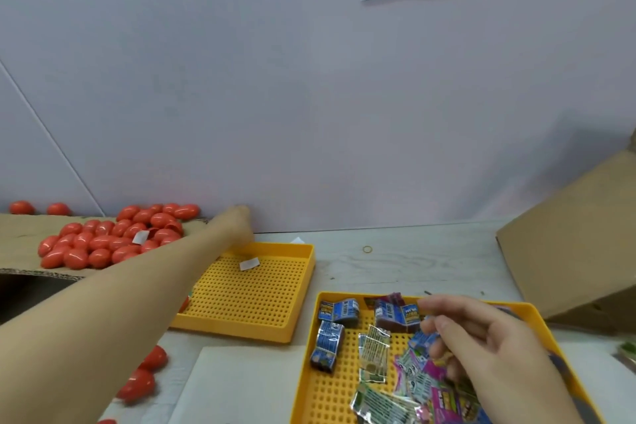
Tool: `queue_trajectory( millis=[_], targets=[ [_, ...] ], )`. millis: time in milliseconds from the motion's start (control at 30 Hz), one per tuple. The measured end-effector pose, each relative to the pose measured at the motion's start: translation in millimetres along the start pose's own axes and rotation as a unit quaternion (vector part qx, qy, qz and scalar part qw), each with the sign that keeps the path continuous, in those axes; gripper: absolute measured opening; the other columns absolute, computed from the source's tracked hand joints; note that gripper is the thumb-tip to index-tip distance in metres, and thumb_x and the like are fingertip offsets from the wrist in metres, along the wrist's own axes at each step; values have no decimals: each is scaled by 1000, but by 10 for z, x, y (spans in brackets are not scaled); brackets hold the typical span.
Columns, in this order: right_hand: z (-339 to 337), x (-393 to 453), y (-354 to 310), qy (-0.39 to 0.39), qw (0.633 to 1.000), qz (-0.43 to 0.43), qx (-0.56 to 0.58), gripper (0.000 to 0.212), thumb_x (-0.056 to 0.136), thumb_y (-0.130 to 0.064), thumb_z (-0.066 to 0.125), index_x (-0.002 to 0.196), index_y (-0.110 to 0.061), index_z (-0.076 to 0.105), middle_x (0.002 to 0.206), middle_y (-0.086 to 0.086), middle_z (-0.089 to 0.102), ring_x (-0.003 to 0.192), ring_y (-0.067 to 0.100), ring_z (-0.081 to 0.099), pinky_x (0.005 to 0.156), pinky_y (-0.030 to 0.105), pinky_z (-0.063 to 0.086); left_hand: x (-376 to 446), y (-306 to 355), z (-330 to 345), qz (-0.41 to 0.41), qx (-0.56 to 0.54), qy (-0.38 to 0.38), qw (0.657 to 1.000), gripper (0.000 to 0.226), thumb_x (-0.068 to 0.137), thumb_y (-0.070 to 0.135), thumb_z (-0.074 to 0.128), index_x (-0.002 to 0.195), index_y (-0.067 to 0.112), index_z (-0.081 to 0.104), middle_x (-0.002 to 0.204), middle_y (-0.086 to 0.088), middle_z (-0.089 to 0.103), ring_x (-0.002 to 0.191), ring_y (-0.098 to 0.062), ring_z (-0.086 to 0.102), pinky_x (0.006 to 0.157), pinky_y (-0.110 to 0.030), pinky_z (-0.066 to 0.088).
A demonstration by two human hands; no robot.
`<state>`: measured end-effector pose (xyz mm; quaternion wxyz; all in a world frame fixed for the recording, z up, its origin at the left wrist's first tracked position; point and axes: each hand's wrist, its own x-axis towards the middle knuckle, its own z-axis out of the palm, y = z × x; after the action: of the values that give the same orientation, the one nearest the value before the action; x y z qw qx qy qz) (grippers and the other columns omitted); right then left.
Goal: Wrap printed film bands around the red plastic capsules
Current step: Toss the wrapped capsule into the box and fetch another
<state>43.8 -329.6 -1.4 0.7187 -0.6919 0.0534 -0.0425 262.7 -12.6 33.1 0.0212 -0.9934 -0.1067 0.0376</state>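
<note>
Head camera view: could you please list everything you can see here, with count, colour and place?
Capsules: a large pile, red, on cardboard at far left; a few more near the left edge.
Empty tray: one, yellow, perforated, centre.
Paper slip: one, white, in that tray.
Film bands: many, blue, green, pink, in the near tray.
Rubber band: one, tan, on the table.
Cardboard box: one, brown, right.
Left hand: reaching beside the capsules.
Right hand: over the film bands.

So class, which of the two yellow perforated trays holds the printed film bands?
The near right tray, under the right hand, holds the film bands. The far tray carries only a small white slip.
</note>
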Motion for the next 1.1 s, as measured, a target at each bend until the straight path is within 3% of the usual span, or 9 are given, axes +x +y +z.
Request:
queue_trajectory(
  millis=[100, 167, 300, 400, 533, 633, 833, 967, 1100],
  targets=[
    [-8, -11, -9, 9, 1000, -3, -2, 31, 93, 6, 57, 84, -18, 76, 73, 5, 74, 52, 12, 64, 44, 19, 46, -140, 105, -95, 28, -29, 67, 997, 11, 93, 9, 56, 103, 7, 53, 114, -16, 59, 99, -32, 58, 78, -40, 51],
    [-15, -21, -9, 8, 1000, -3, -8, 31, 93, 6, 57, 85, -17, 75, 73, 5, 73, 50, 13, 63, 45, 19, 47, -342, 251, -210, 55, -106, 122, 985, 9, 91, 8, 56, 100, 6, 56, 106, -15, 60, 96, -32, 58, 79, -41, 52],
    [20, -87, -73, 22, 999, -26, -35, 29, 93, 5, 57, 86, -18, 74, 71, 1, 73, 50, 9, 64, 45, 18, 48, -1026, 644, -445, 133, -334, 147, 921, 11, 93, 16, 60, 103, 19, 63, 92, -2, 66, 79, -20, 62, 65, -28, 49],
    [38, -166, -88, 10, 986, -83, -144, 32, 92, -2, 61, 81, -30, 72, 74, -14, 72, 62, 7, 67, 55, 21, 54, -1602, 875, -429, 147, -516, 118, 835, 12, 98, 18, 57, 104, 27, 64, 95, 2, 69, 77, -20, 71, 72, -32, 61],
    [84, -284, -139, -53, 944, -159, -283, 24, 87, -14, 70, 80, -37, 72, 81, -33, 64, 76, -6, 61, 60, 7, 45, -2229, 1046, -165, 117, -711, 71, 690, 15, 92, 20, 68, 106, 24, 68, 90, 0, 74, 75, -19, 75, 67, -23, 59],
    [109, -296, -123, -47, 943, -184, -273, 26, 86, -14, 72, 88, -40, 67, 87, -32, 63, 78, -3, 62, 58, 10, 47, -2473, 1138, 86, 94, -766, 77, 632, 22, 86, 16, 75, 104, 28, 70, 91, 3, 75, 81, -19, 75, 68, -22, 57],
    [97, -190, -21, -10, 975, -163, -152, 34, 90, -15, 66, 111, -42, 61, 99, -28, 64, 86, 2, 69, 68, 27, 60, -2451, 1276, 315, 155, -717, 62, 677, 45, 79, -6, 76, 107, 30, 71, 98, 0, 73, 83, -19, 74, 73, -27, 60],
    [63, -123, 28, 0, 984, -153, -88, 24, 91, -22, 65, 111, -35, 67, 98, -17, 72, 92, 2, 70, 74, 20, 57, -2394, 1365, 367, 201, -695, 77, 686, 44, 75, -2, 80, 104, 30, 72, 94, -9, 69, 79, -23, 71, 69, -29, 59],
    [41, -99, 30, -6, 990, -135, -51, 22, 86, -23, 69, 107, -28, 70, 95, -14, 75, 92, 2, 71, 76, 13, 54, -2385, 1375, 407, 245, -646, 120, 713, 43, 76, 3, 81, 103, 35, 72, 88, 2, 59, 69, -13, 60, 62, -22, 52]
  ],
)
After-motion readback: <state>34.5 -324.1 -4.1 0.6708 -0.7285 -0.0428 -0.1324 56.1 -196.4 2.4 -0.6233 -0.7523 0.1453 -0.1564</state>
